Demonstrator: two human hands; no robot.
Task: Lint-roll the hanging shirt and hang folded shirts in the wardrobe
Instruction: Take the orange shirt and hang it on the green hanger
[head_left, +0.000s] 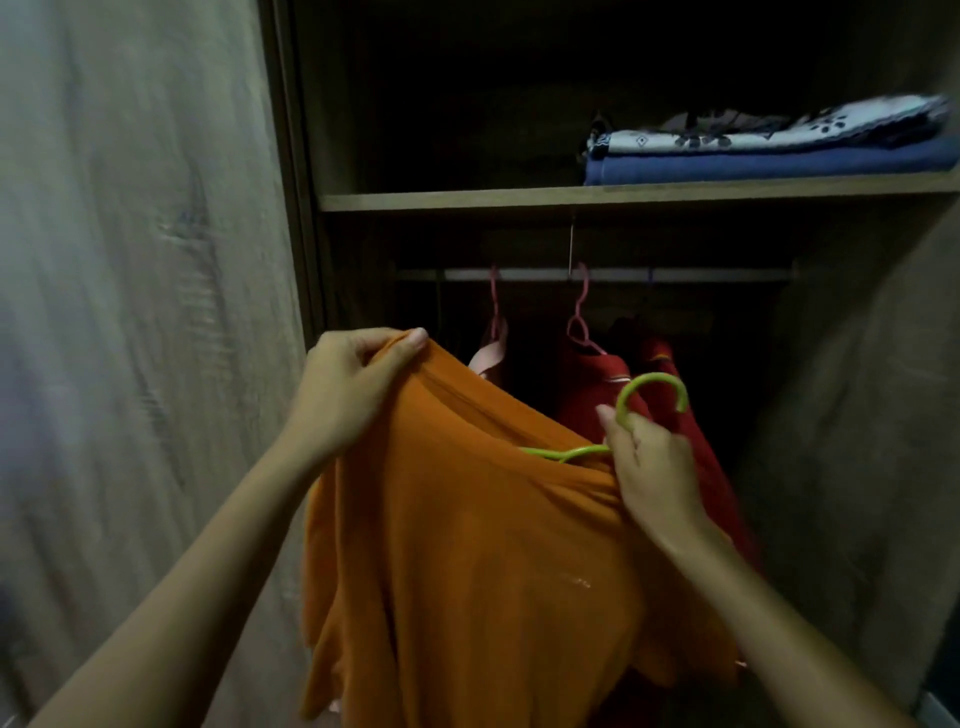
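Dim wardrobe (857, 364) interior fills the head view, its rail (675, 274) under a shelf (519, 200); the left hand (345, 387) pinches the orange shirt (467, 571) at its collar, the right hand (652, 460) grips the green hanger (652, 387) half inside the neck; a loose shoulder could slide off the hanger arm; red shirts (597, 395) crowd the rail's middle, and open room seems to lie on the left.

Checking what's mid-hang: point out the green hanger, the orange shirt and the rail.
green hanger (655, 383): head view, on its hook.
orange shirt (483, 561): head view, front panel.
rail (701, 274): head view, bare stretch.
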